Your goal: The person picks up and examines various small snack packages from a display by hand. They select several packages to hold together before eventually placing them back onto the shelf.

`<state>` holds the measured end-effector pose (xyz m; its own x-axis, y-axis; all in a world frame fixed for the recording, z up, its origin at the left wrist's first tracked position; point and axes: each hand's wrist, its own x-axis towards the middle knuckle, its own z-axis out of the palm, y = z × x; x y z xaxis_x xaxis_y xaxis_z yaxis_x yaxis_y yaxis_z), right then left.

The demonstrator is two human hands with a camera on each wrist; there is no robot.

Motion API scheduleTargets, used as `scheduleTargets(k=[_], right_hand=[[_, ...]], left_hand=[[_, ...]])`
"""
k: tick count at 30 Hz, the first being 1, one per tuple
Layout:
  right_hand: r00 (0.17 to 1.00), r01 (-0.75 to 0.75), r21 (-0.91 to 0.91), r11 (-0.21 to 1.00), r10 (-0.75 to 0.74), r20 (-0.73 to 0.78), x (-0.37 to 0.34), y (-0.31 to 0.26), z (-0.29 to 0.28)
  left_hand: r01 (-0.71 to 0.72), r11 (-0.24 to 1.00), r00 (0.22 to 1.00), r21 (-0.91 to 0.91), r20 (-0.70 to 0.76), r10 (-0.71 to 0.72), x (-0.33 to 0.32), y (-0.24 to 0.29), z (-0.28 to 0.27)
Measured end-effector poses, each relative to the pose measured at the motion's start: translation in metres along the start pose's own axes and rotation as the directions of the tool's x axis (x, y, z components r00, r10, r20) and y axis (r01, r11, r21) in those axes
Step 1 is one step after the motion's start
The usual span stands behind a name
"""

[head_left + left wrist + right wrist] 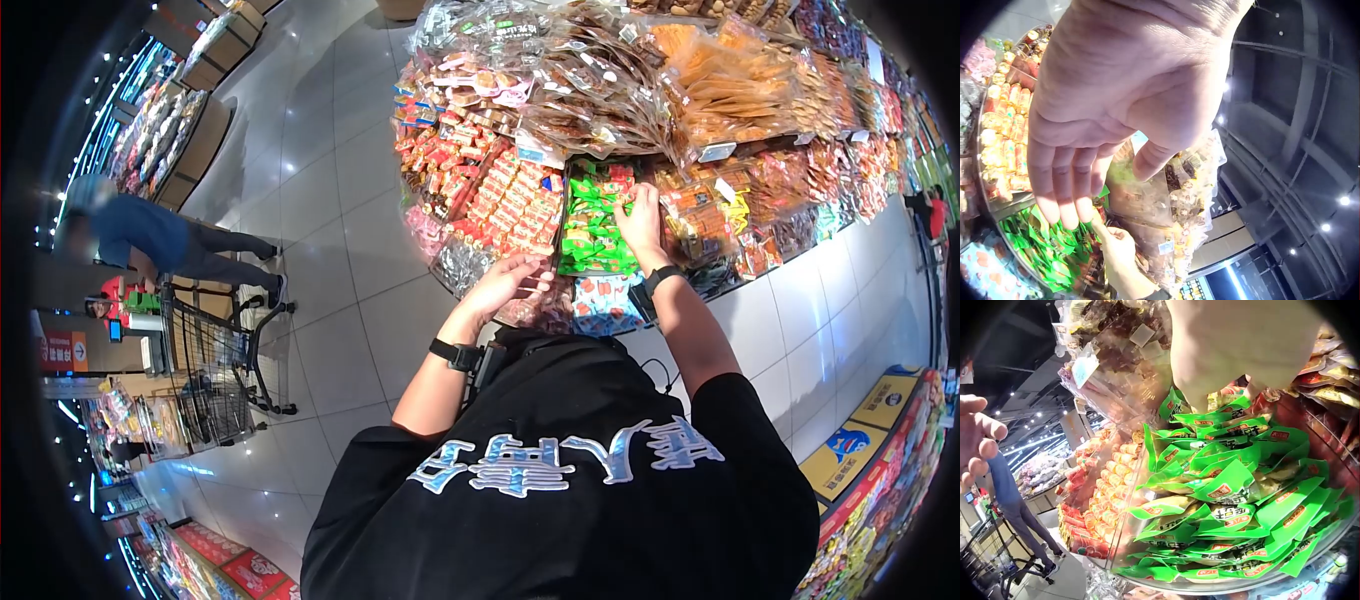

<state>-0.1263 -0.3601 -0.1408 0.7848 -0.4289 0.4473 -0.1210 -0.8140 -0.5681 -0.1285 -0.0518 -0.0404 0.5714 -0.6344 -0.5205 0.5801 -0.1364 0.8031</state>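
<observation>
Green packets (592,225) fill one section of the round display, with red-and-gold wrapped sweets (515,200) in the section to their left. My right hand (640,222) reaches down onto the back of the green packets (1229,494); in the right wrist view the hand (1241,347) has its fingertips hidden, so whether it pinches a packet cannot be told. My left hand (505,285) hovers in front of the wrapped sweets, palm up, holding nothing. In the left wrist view its relaxed fingers hang from the hand (1116,87), slightly bent, above the green packets (1054,250).
Clear bags of snacks (600,90) are heaped at the back of the display. Blue-and-white packets (607,303) lie near its front edge. A person in blue (150,232) stands on the left with a shopping cart (215,350). Another shelf (865,445) is at the lower right.
</observation>
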Motion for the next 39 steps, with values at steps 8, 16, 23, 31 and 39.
scheduleTargets(k=[8,16,23,31,39], right_hand=[[0.997,0.006,0.159,0.987,0.005,-0.073,0.009,-0.003,-0.008],[0.979,-0.048,-0.066,0.997,0.06,0.193,0.022,-0.012,0.018],[0.99,0.144,-0.093,0.985,-0.143,0.019,-0.011,-0.05,0.006],[0.768,0.213,0.059,0.975,-0.204,0.608,-0.074,-0.134,0.064],[0.743,0.044,-0.218,0.975,0.114,0.66,-0.094,-0.2,0.117]], left_hand=[[0.015,1.0,0.999,0.017,-0.039,-0.014,-0.016,-0.016,0.005],[0.016,0.999,0.994,-0.028,-0.108,-0.019,-0.039,-0.032,-0.004],[0.018,0.998,0.99,-0.068,-0.136,-0.028,-0.03,-0.033,-0.038],[0.093,0.986,0.977,-0.138,-0.179,-0.117,-0.005,-0.029,-0.112],[0.193,0.981,0.981,-0.037,-0.031,-0.194,0.015,-0.008,-0.204]])
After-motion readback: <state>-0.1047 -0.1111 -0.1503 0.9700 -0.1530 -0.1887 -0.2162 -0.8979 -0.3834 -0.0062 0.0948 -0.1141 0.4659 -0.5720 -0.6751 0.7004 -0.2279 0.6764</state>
